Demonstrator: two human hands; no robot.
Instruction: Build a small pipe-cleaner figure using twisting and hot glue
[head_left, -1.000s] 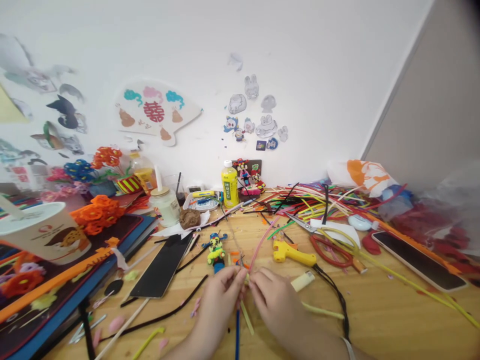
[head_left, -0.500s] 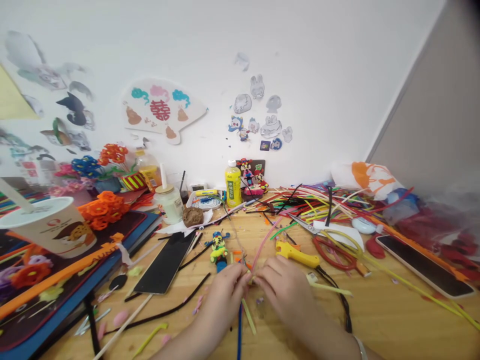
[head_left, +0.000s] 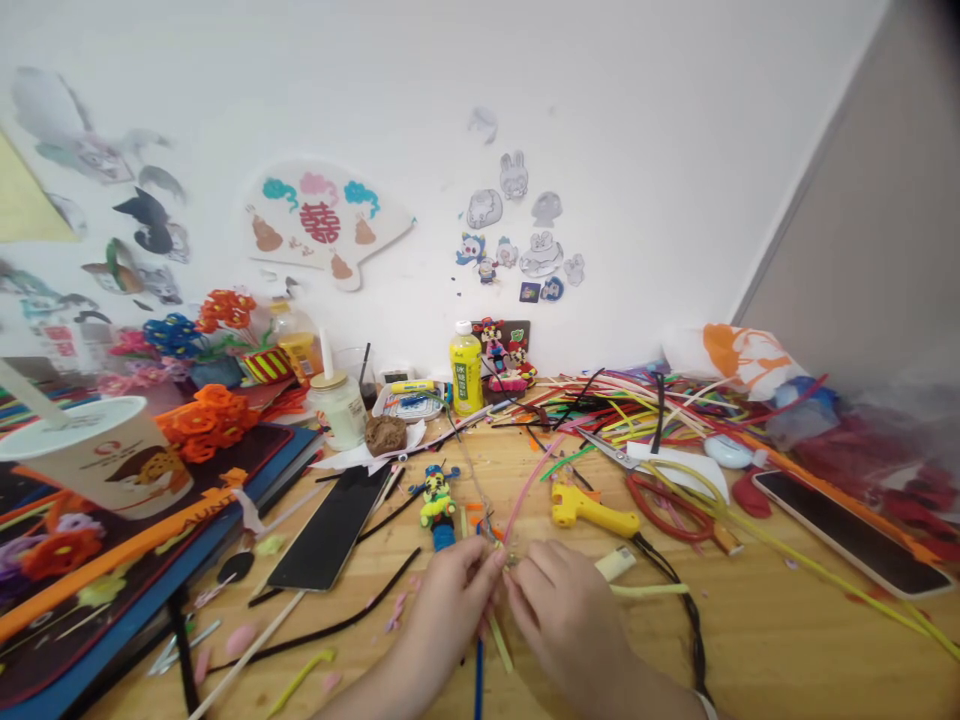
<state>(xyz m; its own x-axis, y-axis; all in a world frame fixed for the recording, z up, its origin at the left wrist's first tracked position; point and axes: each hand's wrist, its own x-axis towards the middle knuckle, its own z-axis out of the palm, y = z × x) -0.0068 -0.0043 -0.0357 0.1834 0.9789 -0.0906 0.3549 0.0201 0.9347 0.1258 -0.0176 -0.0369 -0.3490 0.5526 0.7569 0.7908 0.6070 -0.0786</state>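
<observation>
My left hand [head_left: 444, 610] and my right hand [head_left: 564, 612] meet low in the middle of the wooden table [head_left: 780, 640], fingertips pinched together on a small bundle of pipe cleaners [head_left: 501, 545]. From that pinch a pink pipe cleaner [head_left: 529, 484] rises away toward the back. A blue pipe cleaner [head_left: 478, 680] and a pale yellow one [head_left: 501, 645] hang down between my hands. A small colourful pipe-cleaner figure [head_left: 436, 503] lies just beyond my left hand. A yellow glue gun [head_left: 592, 511] rests beyond my right hand.
A heap of coloured pipe cleaners [head_left: 622, 405], scissors [head_left: 609, 450] and a phone [head_left: 851, 530] fill the right side. A paper cup [head_left: 97, 460], orange flowers [head_left: 206, 420], a black strip [head_left: 330, 530] and dark folders sit left. A yellow bottle [head_left: 466, 367] stands by the wall.
My hands stay joined on the bundle and have shifted slightly nearer to me, fingers working at the pinch. The view has tilted a little; nothing else on the table moved.
</observation>
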